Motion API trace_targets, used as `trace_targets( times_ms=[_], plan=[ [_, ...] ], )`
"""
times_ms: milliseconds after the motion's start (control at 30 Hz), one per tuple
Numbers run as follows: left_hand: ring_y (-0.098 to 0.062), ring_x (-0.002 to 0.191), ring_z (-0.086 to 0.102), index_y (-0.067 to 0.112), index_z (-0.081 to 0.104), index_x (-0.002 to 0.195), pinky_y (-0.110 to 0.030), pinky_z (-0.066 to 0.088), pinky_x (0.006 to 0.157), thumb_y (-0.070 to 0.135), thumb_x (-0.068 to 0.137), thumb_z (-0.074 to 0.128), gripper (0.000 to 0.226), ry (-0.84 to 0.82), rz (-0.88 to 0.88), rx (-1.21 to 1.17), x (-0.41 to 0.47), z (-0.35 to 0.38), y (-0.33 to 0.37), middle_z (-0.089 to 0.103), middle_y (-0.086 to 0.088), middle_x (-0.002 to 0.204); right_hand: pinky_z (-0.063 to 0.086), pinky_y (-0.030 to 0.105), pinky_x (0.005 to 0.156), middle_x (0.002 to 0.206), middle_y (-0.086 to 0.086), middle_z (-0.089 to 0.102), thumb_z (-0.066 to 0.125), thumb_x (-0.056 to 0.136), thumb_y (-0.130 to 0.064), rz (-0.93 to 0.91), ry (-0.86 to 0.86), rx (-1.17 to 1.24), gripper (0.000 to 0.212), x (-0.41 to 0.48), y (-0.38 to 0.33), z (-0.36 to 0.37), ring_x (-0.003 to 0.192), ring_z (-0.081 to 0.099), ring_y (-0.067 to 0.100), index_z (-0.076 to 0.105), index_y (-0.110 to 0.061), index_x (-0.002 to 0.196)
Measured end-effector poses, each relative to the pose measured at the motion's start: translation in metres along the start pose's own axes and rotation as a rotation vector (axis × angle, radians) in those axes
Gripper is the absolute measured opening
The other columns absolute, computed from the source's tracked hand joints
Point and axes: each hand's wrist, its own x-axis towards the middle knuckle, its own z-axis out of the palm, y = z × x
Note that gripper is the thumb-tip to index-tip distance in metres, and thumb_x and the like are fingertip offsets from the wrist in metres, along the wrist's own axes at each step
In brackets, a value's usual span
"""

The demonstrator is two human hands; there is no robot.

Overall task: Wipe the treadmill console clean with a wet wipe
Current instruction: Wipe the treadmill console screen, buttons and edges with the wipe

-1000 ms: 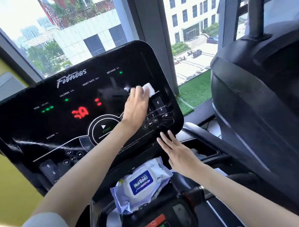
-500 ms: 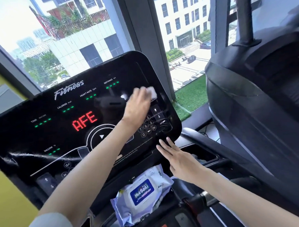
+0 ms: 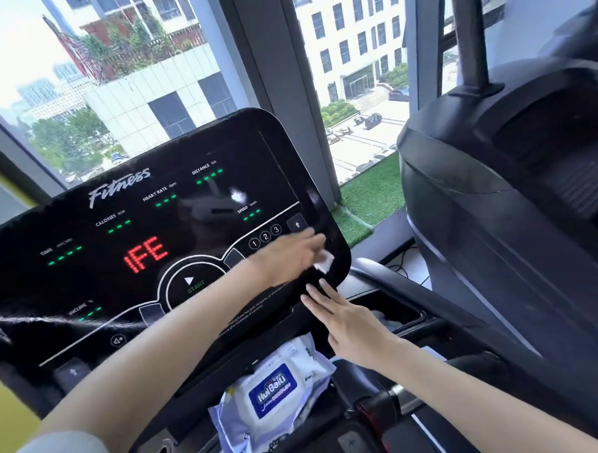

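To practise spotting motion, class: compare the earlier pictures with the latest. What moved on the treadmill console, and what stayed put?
The left hand slid the wet wipe down the console from beside the speed readout to its lower right corner. The red display now reads IFE, not AFE. The right hand stays flat at the console's lower edge; the wipe pack stays below.
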Motion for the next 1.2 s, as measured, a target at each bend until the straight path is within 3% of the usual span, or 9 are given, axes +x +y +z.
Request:
trace_targets(
  times_ms=[133,300,433,533,700,867,933,1067,1200],
  plan=[
    [-0.025,0.094,0.043,0.01,0.057,0.113,-0.031,0.045,0.066,-0.007,0.072,0.056,0.045,0.211,-0.339,-0.083,0.018,-0.018,-0.02,0.049,-0.009,0.106,0.046,0.031,0.096,0.157,0.0,0.003,0.044,0.085,-0.003,-0.007,0.011,0.02,0.074,0.0,0.002,0.002,0.144,-0.005,0.02,0.01,-0.015,0.15],
    [-0.017,0.085,0.042,0.017,0.062,0.11,-0.02,0.033,0.062,0.009,0.084,0.058,0.027,0.08,-0.039,-0.025,0.008,0.01,0.012,0.048,0.001,0.099,0.047,0.032,0.095,0.157,0.001,0.006,0.046,0.084,-0.004,-0.016,0.026,0.016,0.074,0.0,0.005,0.002,0.143,-0.002,0.02,0.012,-0.015,0.15],
    [-0.013,0.079,0.04,0.021,0.066,0.103,-0.02,0.034,0.065,0.015,0.076,0.068,0.028,0.049,0.101,0.104,-0.022,0.013,0.002,0.05,0.007,0.092,0.047,0.035,0.096,0.156,0.002,0.014,0.046,0.085,-0.005,0.013,0.06,0.041,0.068,0.003,0.004,0.004,0.144,0.004,0.019,0.022,-0.012,0.148],
    [-0.015,0.083,0.043,0.018,0.064,0.107,-0.021,0.041,0.066,0.009,0.069,0.07,0.039,0.042,0.093,0.166,-0.037,0.006,-0.016,0.051,0.004,0.094,0.045,0.036,0.1,0.155,0.001,0.018,0.045,0.087,-0.005,0.02,0.077,0.056,0.063,0.004,0.005,0.004,0.143,0.007,0.018,0.025,-0.011,0.147],
    [-0.02,0.085,0.044,0.012,0.059,0.114,-0.025,0.047,0.063,0.006,0.068,0.063,0.046,0.177,-0.22,0.122,-0.02,0.011,0.004,0.053,-0.003,0.098,0.037,0.034,0.107,0.155,0.004,0.018,0.045,0.085,0.0,0.0,0.095,0.09,0.065,0.004,0.005,0.007,0.144,0.007,0.02,0.025,-0.008,0.146],
    [-0.015,0.084,0.034,0.017,0.064,0.111,-0.025,0.031,0.076,0.015,0.079,0.056,0.033,0.061,0.123,0.242,-0.058,0.012,0.014,0.054,0.006,0.099,0.04,0.037,0.105,0.149,0.009,0.032,0.048,0.081,0.002,-0.009,0.154,0.114,0.06,0.007,0.01,0.01,0.141,0.018,0.024,0.036,-0.002,0.14],
    [-0.017,0.083,0.033,0.016,0.064,0.109,-0.026,0.028,0.071,0.011,0.075,0.054,0.036,0.108,0.034,0.323,-0.064,0.007,-0.006,0.055,0.002,0.091,0.044,0.039,0.1,0.145,0.012,0.039,0.05,0.078,0.006,-0.008,0.177,0.116,0.058,0.008,0.011,0.011,0.138,0.027,0.027,0.043,0.0,0.135],
    [-0.024,0.084,0.034,0.006,0.059,0.11,-0.031,0.047,0.06,-0.001,0.073,0.044,0.041,0.238,-0.366,0.112,-0.051,0.012,-0.004,0.041,-0.008,0.096,0.048,0.039,0.09,0.134,0.015,0.052,0.057,0.069,0.009,-0.009,0.224,0.082,0.056,0.01,0.011,0.012,0.128,0.044,0.033,0.055,0.003,0.124],
    [-0.019,0.086,0.034,0.013,0.064,0.111,-0.028,0.041,0.078,0.017,0.08,0.059,0.032,0.05,0.043,0.12,-0.064,0.024,0.028,0.043,0.002,0.107,0.053,0.037,0.08,0.122,0.014,0.062,0.065,0.06,0.008,-0.017,0.275,0.022,0.054,0.011,0.009,0.009,0.116,0.056,0.032,0.063,0.001,0.113]
  ],
)
